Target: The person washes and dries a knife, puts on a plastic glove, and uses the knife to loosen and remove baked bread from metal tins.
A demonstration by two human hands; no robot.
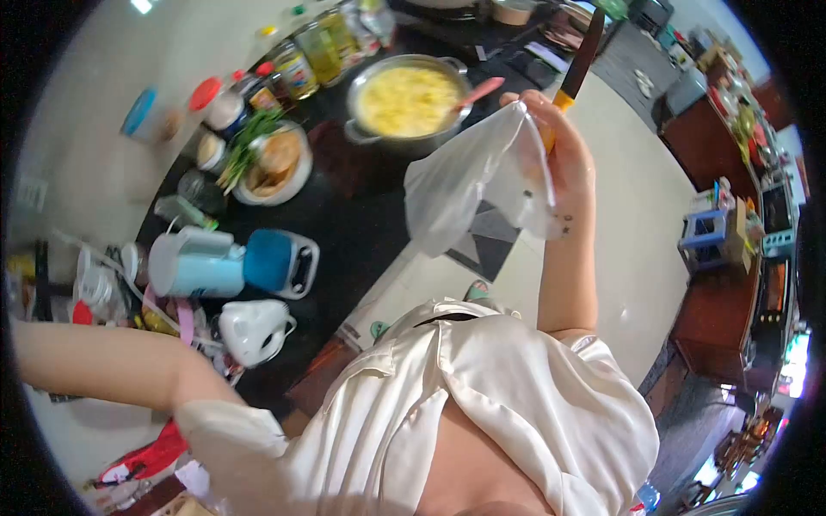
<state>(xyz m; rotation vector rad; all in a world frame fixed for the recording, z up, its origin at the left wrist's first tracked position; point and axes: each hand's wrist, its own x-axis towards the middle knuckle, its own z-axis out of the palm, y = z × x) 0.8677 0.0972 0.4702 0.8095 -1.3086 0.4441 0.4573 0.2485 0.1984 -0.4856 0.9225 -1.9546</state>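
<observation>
My right hand (568, 155) is raised on the right of the view, its fingers closed. It grips a knife (583, 56) by the yellow handle, with the dark blade pointing up and away from me. A translucent plastic bag (469, 181) hangs from the same fingers, spread out to the left and partly covering the hand. Small dark specks show near the wrist. My left arm (95, 365) reaches out past the left edge, and the left hand is out of sight. Beyond the bag, a metal pot (351, 127) holds yellow food, with a pink-handled utensil (482, 90) resting in it.
Along the dark counter (344, 219) stand several bottles (318, 52), a bowl (297, 185) with greens and brown food, a pale blue kettle (198, 262), a blue-topped scale (267, 262) and a white hand mixer (254, 331). A blue stool (710, 232) is at right.
</observation>
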